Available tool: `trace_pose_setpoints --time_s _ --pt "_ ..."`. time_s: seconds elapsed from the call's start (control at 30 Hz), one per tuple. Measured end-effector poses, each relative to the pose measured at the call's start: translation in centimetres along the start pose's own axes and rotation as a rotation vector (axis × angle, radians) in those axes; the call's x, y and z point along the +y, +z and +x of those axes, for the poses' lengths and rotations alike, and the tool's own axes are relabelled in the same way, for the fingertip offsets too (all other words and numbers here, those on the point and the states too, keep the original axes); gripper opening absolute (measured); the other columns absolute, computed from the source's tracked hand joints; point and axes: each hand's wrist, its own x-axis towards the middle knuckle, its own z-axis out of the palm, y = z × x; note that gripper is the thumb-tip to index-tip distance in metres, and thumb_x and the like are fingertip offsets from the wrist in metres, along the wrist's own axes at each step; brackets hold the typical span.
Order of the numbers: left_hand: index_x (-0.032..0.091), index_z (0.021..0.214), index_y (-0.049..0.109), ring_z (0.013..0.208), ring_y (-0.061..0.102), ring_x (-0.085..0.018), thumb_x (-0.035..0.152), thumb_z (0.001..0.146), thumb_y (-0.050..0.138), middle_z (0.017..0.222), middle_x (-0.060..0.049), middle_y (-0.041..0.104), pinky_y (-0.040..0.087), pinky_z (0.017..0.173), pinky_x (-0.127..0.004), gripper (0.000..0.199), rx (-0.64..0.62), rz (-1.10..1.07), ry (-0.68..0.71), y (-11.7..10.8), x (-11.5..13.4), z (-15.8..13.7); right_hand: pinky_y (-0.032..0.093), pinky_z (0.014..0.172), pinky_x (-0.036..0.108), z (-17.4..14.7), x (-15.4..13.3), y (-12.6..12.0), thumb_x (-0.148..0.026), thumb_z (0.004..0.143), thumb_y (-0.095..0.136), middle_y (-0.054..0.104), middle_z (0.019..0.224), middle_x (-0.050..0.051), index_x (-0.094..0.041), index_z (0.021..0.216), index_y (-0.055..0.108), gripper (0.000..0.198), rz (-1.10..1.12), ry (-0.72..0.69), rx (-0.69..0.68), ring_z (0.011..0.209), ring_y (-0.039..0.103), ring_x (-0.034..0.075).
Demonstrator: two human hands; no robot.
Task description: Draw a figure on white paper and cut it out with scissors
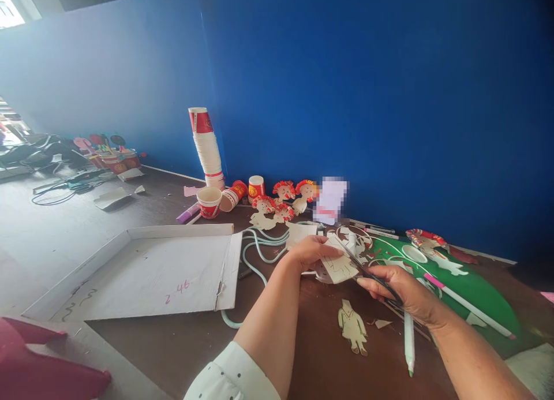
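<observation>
My left hand point(314, 251) pinches a piece of cream paper point(339, 268) with a figure drawn on it in dark lines. Black-handled scissors point(377, 280) are in my right hand point(400, 293), fingers through the handles, the blades reaching across the paper's upper right. Just below my hands a cut-out paper figure point(352, 328) with drawn clothing lies flat on the dark table. Beside it rest a small paper scrap point(383, 324) and a white marker with a green tip point(409, 345), under my right wrist.
A white cardboard lid point(182, 267) lies left, near pale cables point(255, 253). Behind are a tall paper cup stack point(208, 152), loose red cups point(210, 202) and paper dolls with red hair point(284, 191). A green sheet point(485, 299) bears a pink-capped marker point(470, 306). The blue partition point(367, 100) borders the table.
</observation>
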Motion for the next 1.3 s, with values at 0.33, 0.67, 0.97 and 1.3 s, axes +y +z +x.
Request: trace_pose_setpoints --time_s 0.33,0.67,0.97,1.3 --pt "0.014 0.08 0.066 0.059 0.062 -0.015 0.025 0.056 0.078 0.071 -0.003 0.067 0.048 0.049 -0.023 0.029 -0.018 0.003 0.009 -0.12 0.01 -0.15 0.034 0.052 0.023 -0.2 -0.61 -0.13 -0.05 0.071 0.067 0.05 0.055 -0.004 -0.017 0.065 0.064 0.034 0.006 0.038 -0.027 0.054 0.044 0.01" --pt "0.014 0.08 0.066 0.059 0.063 -0.015 0.022 0.055 0.079 0.07 -0.003 0.067 0.047 0.048 -0.021 0.029 -0.014 0.02 0.004 -0.26 -0.16 0.02 0.034 0.052 0.024 -0.07 -0.35 -0.2 -0.053 0.071 0.067 0.05 0.055 -0.003 -0.015 0.072 0.068 0.038 -0.017 0.029 -0.035 0.054 0.043 0.01" --pt "0.013 0.081 0.066 0.06 0.063 -0.016 0.026 0.054 0.08 0.072 -0.005 0.067 0.049 0.05 -0.024 0.032 -0.008 0.019 0.001 -0.15 -0.07 -0.15 0.033 0.049 0.022 -0.26 -0.49 -0.22 -0.052 0.07 0.069 0.05 0.055 -0.003 -0.017 0.08 0.072 0.037 -0.002 0.041 -0.033 0.052 0.042 0.009" --pt "0.012 0.081 0.065 0.058 0.063 -0.016 0.029 0.057 0.08 0.071 -0.005 0.066 0.048 0.047 -0.023 0.033 0.016 -0.018 0.028 -0.33 -0.16 -0.04 0.036 0.05 0.023 -0.34 -0.91 -0.13 -0.055 0.068 0.068 0.048 0.057 -0.003 -0.016 0.079 0.071 0.041 -0.006 0.05 -0.005 0.054 0.043 0.011"
